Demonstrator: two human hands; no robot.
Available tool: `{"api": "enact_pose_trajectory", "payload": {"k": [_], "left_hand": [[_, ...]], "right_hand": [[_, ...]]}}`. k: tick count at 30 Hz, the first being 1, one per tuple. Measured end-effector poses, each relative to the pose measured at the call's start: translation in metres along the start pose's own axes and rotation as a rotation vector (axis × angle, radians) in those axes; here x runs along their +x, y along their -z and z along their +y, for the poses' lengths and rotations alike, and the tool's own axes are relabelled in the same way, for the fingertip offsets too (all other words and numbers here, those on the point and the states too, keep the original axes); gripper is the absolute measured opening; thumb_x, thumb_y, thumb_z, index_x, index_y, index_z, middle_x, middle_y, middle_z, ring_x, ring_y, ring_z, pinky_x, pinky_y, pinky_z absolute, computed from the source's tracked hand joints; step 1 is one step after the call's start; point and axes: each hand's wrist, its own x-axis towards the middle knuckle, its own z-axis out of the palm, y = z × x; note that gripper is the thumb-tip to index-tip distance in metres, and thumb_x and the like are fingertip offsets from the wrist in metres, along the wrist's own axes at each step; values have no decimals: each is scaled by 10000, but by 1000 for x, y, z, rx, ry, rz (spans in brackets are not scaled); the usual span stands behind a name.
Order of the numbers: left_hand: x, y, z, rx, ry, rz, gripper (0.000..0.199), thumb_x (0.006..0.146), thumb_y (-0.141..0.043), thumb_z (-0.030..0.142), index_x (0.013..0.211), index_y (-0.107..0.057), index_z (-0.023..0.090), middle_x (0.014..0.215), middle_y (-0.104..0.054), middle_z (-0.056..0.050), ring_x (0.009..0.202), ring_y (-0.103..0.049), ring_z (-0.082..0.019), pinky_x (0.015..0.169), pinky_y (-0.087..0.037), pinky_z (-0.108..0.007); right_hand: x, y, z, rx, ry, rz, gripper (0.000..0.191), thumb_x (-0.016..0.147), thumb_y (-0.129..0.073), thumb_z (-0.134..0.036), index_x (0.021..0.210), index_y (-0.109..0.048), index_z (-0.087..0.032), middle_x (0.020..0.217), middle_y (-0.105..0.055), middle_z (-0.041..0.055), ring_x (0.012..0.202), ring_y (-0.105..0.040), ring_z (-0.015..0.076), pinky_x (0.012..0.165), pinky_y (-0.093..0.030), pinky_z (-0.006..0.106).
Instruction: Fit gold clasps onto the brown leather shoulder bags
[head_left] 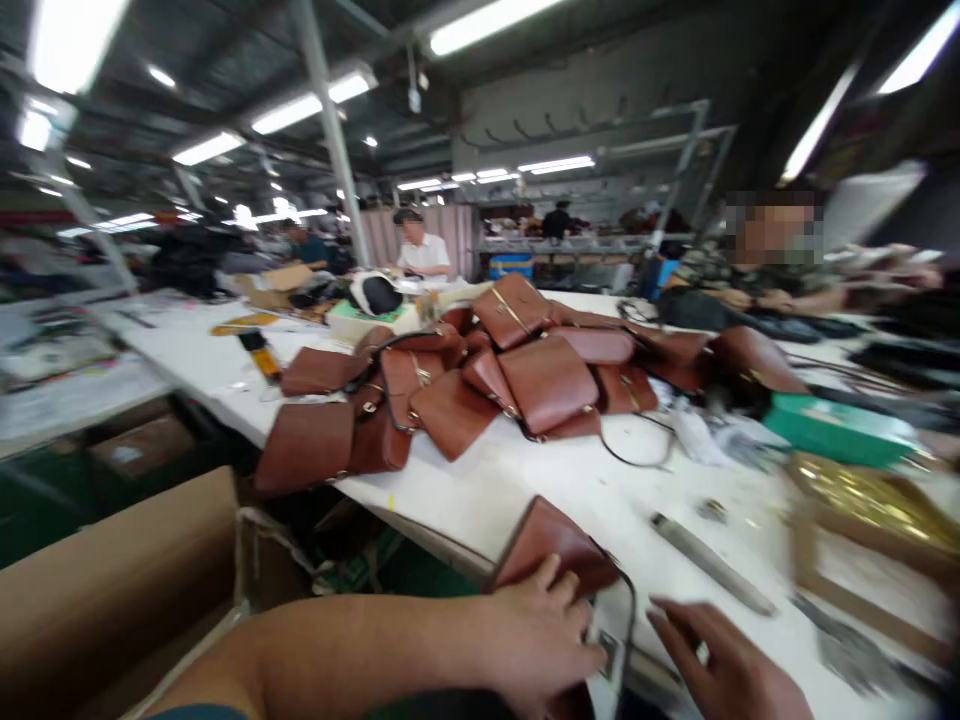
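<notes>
Reddish-brown leather bag with a thin dark strap (555, 550) lies tilted at the near edge of the long white tabletop (457, 500), probably set there so that both hands can reach it without leaning over the rest. The left hand (544, 630) is laid across its face, fingers spread, seemingly to steady it; I cannot tell whether the thumb grips underneath. The right hand (727, 665) is just beside the strap, clear of the leather, fingers loosely bent and narrow; blur hides whether anything is pinched between them. Beyond, a loose heap of similar brown leather bags (551, 385) fills the middle of the tabletop and would block a reach straight across. A grey rod-like bar (712, 562) lies to the right, with a green box (840, 430) and a shallow cardboard box with shiny gold film (877, 495) crowding that side, while a large brown carton (135, 560) stands close by the left arm
</notes>
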Motion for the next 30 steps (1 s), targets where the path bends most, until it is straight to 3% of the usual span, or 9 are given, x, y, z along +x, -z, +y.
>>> {"api": "enact_pose_trajectory", "payload": {"k": [3, 6, 9, 14, 16, 20, 22, 26, 30], "left_hand": [[1, 6, -1, -144, 39, -68, 1090, 629, -826, 727, 1499, -501, 156, 1496, -548, -261, 1443, -446, -523, 1227, -209, -716], [5, 3, -2, -232, 39, -127, 1125, 590, -883, 679, 1518, -488, 180, 1560, -497, -256, 1491, -387, -531, 1246, -164, -716], [5, 2, 0, -257, 39, -158, 1118, 591, -910, 625, 1526, -488, 181, 1591, -467, -259, 1505, -362, -536, 1248, -149, -720], [4, 1, -1, -260, 53, -159, 1134, 566, -932, 596, 1525, -495, 177, 1592, -467, -250, 1508, -340, -544, 1249, -124, -722], [3, -1, -1, -266, 51, -145, 1119, 571, -929, 586, 1521, -500, 179, 1589, -473, -242, 1504, -342, -542, 1245, -117, -724], [2, -2, -1, -256, 56, -133, 1060, 590, -923, 545, 1494, -530, 153, 1562, -497, -249, 1485, -374, -528, 1244, -120, -713], [2, -3, -1, -246, 53, -132, 1058, 601, -913, 557, 1495, -529, 140, 1560, -497, -258, 1483, -377, -526, 1245, -116, -705], [2, -8, -2, -231, 52, -111, 1050, 613, -896, 592, 1488, -533, 140, 1555, -503, -253, 1501, -344, -527, 1245, -99, -700], [0, -15, -2, -258, 57, -69, 1039, 569, -933, 567, 1443, -568, 140, 1549, -512, -242, 1502, -334, -523, 1251, -59, -686]], "right_hand": [[22, 36, 8, -306, -85, 245, 376, 991, -559, -512, 1123, -768, -229, 1117, -760, 113, 943, -729, 282, 791, -575, 379], [45, 42, 29, -512, -142, 97, 436, 966, -631, -494, 1267, -719, -191, 1257, -724, 151, 1153, -658, 360, 977, -521, 477], [62, 26, 40, -495, -199, -71, 498, 943, -673, -457, 1358, -667, -182, 1300, -705, 173, 1203, -616, 393, 1009, -484, 520], [78, 9, 31, -376, -230, -86, 444, 976, -557, -318, 1396, -619, -188, 1272, -695, 184, 1156, -624, 356, 954, -493, 464], [73, 9, 17, -146, -264, -2, 441, 1000, -485, -344, 1407, -574, -198, 1206, -702, 148, 1071, -654, 301, 903, -523, 416], [47, 2, -31, 928, -442, 263, 356, 946, -462, -454, 1203, -559, -227, 893, -622, 15, 767, -650, 200, 679, -569, 337], [37, -9, -57, 1254, -492, 298, 295, 913, -530, -493, 1064, -549, -241, 802, -556, -31, 632, -587, 148, 555, -519, 272], [30, -32, -89, 1311, -457, 405, 387, 910, -716, -486, 780, -457, -229, 644, -437, -87, 456, -424, 68, 416, -359, 192], [28, -47, -94, 1242, -391, 386, 436, 942, -730, -465, 725, -439, -225, 599, -434, -90, 411, -402, 59, 388, -346, 201]]}}
